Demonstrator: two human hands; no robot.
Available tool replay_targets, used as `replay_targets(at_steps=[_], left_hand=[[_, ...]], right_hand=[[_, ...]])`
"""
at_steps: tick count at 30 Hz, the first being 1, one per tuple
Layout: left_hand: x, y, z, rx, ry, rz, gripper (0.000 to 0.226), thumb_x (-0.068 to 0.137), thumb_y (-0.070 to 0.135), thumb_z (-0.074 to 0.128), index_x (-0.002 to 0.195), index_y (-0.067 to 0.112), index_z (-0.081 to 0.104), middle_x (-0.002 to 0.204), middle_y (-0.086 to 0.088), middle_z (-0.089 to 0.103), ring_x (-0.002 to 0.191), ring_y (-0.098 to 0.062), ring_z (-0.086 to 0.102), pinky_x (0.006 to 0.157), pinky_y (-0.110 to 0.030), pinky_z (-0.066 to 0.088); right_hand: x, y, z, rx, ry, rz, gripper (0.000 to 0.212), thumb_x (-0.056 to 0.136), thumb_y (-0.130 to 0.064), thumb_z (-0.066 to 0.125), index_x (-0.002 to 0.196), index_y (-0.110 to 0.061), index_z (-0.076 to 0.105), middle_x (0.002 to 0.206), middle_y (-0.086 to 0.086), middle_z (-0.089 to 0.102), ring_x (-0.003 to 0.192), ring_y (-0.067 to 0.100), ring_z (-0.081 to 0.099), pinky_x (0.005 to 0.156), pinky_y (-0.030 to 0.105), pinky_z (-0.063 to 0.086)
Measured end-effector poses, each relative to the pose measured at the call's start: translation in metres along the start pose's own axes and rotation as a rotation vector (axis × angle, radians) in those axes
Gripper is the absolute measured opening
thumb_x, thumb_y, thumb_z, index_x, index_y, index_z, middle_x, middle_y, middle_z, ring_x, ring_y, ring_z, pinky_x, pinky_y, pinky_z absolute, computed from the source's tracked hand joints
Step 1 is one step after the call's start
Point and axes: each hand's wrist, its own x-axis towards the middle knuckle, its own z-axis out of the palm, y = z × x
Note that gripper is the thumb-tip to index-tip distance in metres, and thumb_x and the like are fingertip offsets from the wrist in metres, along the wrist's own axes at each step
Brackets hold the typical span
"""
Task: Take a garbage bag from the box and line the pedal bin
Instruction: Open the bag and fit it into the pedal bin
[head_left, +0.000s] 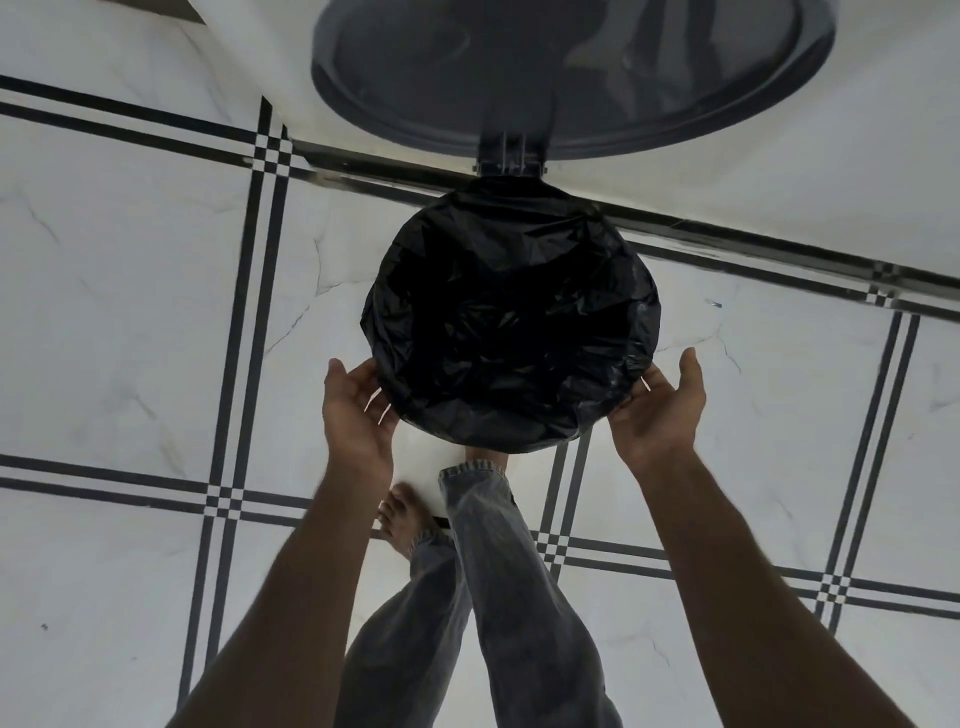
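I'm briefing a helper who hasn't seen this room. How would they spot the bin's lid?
Start from the white marble-patterned tiled floor with black stripes and find the round pedal bin lined with crinkled black plastic bag. The dark grey round lid stands hinged open behind it, smooth and glossy, unlike the bag.

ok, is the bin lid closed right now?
No, the round grey lid stands open above the black plastic garbage bag that lines the bin, with both hands at the rim.
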Motion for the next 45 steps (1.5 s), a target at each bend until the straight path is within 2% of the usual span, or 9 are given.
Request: replay_targets(at_steps=[10,14,18,22,26,31,37,41,45], left_hand=[[0.011,0.013,-0.002,0.137,-0.081,-0.095,0.062,0.099,0.059,0.027,0.111,0.009,0.062,0.102,-0.005,0.065,0.098,-0.021,0.061,0.091,-0.038,0.05],[0.017,0.018,0.0,0.27,0.037,-0.025,0.048,0.101,0.046,0.032,0.09,0.011,0.063,0.094,-0.005,0.063,0.089,-0.017,0.06,0.085,-0.032,0.048],[0.034,0.032,-0.004,0.435,0.276,0.254,0.017,0.088,0.026,0.045,0.075,0.019,0.051,0.072,0.001,0.049,0.066,-0.015,0.046,0.066,-0.029,0.04],[0.043,0.061,0.017,0.547,0.044,0.463,0.025,0.095,0.031,0.049,0.097,0.017,0.07,0.093,0.002,0.069,0.083,-0.01,0.065,0.084,-0.026,0.051],[0.043,0.08,0.048,0.723,-0.132,0.412,0.044,0.101,0.04,0.036,0.085,0.022,0.073,0.089,0.001,0.074,0.082,-0.015,0.069,0.078,-0.028,0.054],[0.048,0.085,0.053,0.666,-0.135,0.215,0.055,0.101,0.047,0.029,0.081,0.019,0.071,0.083,0.0,0.073,0.082,-0.021,0.066,0.088,-0.039,0.05],[0.053,0.086,0.055,0.589,-0.223,0.049,0.057,0.1,0.055,0.026,0.092,0.015,0.066,0.084,0.001,0.068,0.087,-0.018,0.061,0.079,-0.035,0.046],[0.05,0.086,0.053,0.524,-0.232,0.014,0.056,0.1,0.057,0.026,0.083,0.019,0.063,0.083,0.006,0.066,0.086,-0.013,0.058,0.077,-0.032,0.044],[0.047,0.076,0.042,0.421,-0.102,0.137,0.047,0.101,0.05,0.031,0.093,0.023,0.069,0.105,0.004,0.067,0.105,-0.015,0.059,0.092,-0.033,0.046]], right_hand=[[0.007,-0.011,0.0,-0.384,-0.111,0.015,0.076,0.096,-0.068,0.03,0.12,-0.006,0.067,0.11,0.009,0.07,0.103,0.021,0.063,0.095,0.034,0.048],[0.008,-0.019,0.004,-0.549,0.079,-0.013,0.063,0.1,-0.061,0.026,0.102,-0.013,0.067,0.106,0.002,0.069,0.101,0.016,0.063,0.091,0.032,0.048],[0.016,-0.034,0.016,-0.706,0.356,-0.298,0.033,0.095,-0.039,0.039,0.084,-0.013,0.057,0.091,0.005,0.061,0.08,0.019,0.054,0.071,0.03,0.045],[0.023,-0.054,0.048,-0.817,0.053,-0.459,0.041,0.099,-0.043,0.039,0.103,-0.012,0.065,0.099,0.006,0.069,0.085,0.017,0.062,0.075,0.029,0.05],[0.032,-0.065,0.077,-1.001,-0.045,-0.416,0.057,0.095,-0.051,0.036,0.102,-0.006,0.069,0.09,0.006,0.069,0.079,0.018,0.063,0.075,0.034,0.049],[0.043,-0.068,0.082,-0.999,-0.061,-0.228,0.073,0.084,-0.067,0.038,0.095,0.0,0.067,0.096,0.02,0.073,0.085,0.028,0.067,0.093,0.046,0.053],[0.057,-0.07,0.087,-0.859,-0.093,-0.101,0.052,0.077,-0.071,0.051,0.064,-0.021,0.053,0.073,0.005,0.057,0.072,0.023,0.056,0.075,0.035,0.048],[0.055,-0.07,0.085,-0.813,-0.113,-0.069,0.051,0.092,-0.064,0.045,0.068,-0.019,0.053,0.073,0.003,0.058,0.066,0.018,0.058,0.068,0.03,0.05],[0.049,-0.073,0.079,-0.738,-0.05,-0.188,0.049,0.099,-0.056,0.036,0.084,-0.02,0.064,0.078,-0.001,0.064,0.067,0.014,0.057,0.068,0.029,0.044]])
